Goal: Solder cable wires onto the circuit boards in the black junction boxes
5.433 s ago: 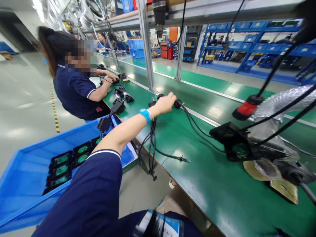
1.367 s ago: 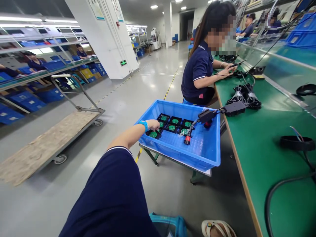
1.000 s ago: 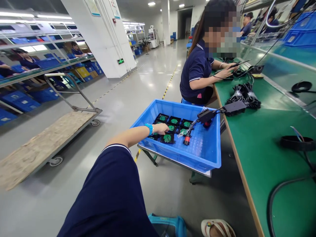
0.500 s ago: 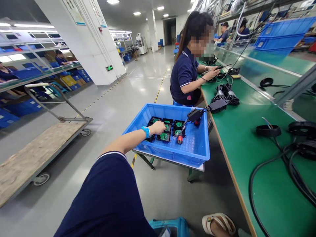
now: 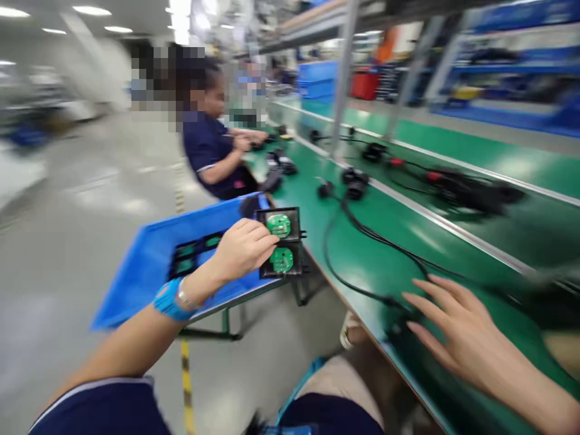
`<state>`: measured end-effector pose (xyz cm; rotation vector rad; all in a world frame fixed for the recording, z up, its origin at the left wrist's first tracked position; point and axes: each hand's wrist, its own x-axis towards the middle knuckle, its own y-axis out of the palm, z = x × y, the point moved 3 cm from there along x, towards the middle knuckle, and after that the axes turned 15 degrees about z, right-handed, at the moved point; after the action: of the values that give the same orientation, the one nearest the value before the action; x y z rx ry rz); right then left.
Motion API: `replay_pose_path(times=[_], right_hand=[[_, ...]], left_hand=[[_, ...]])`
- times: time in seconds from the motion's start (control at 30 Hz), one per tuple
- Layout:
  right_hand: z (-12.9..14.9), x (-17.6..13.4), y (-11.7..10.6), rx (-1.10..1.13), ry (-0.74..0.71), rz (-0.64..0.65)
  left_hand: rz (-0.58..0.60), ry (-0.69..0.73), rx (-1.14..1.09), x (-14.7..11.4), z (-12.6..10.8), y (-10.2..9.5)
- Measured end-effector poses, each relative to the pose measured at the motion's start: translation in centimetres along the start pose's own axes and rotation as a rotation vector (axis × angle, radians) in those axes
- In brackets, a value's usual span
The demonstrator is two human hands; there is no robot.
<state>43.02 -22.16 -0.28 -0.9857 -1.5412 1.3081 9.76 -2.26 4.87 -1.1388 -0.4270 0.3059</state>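
Observation:
My left hand [image 5: 244, 248], with a blue watch on its wrist, grips two square black housings [image 5: 294, 232] with green circuit boards set in them. They are held one above the other, lifted over the near right side of the blue bin [image 5: 131, 266]. More black housings with green boards [image 5: 185, 257] lie in that bin. Over the green bench [image 5: 362, 260], my right hand [image 5: 457, 320] has its fingers spread and holds nothing. Black cables [image 5: 385, 241] run along the bench beside it, and a blurred dark thing lies under its fingertips.
A co-worker [image 5: 203, 145] sits at the bench beyond the bin, handling something dark. Bundled black cables [image 5: 281, 163] lie near that person. A metal upright [image 5: 344, 78] rises from the bench, with blue crates [image 5: 317, 78] behind it. The bin rests on a stand [image 5: 226, 320].
My left hand has lifted two housings out of the bin and moved toward the bench. My right hand has come into view. The view has swung right.

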Motion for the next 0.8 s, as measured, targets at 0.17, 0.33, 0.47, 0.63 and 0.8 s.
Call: replay_pose_path(times=[0.17, 0.33, 0.47, 0.63, 0.8], right_hand=[[-2.1, -8.2, -8.7, 0.005, 0.339, 0.093], [1.3, -19.3, -7.9, 0.011, 0.702, 0.003], [4.8, -23.7, -1.6, 0.054, 0.75, 0.142], [4.3, -26.0, -1.1, 0.256, 0.859, -0.071], [-2.9, -25.6, -0.6, 0.278, 1.289, -0.174]], left_hand=[[-0.268, 0.452, -0.308, 9.1, -11.7, -1.6], [-0.166, 0.834, -0.455, 15.5, -25.6, -1.8], [-0.017, 0.955, -0.44, 18.0, -32.8, -0.7], [0.07, 0.968, -0.521, 19.6, -33.0, -0.9], [0.161, 0.589, -0.67, 26.3, -29.2, 0.0]])
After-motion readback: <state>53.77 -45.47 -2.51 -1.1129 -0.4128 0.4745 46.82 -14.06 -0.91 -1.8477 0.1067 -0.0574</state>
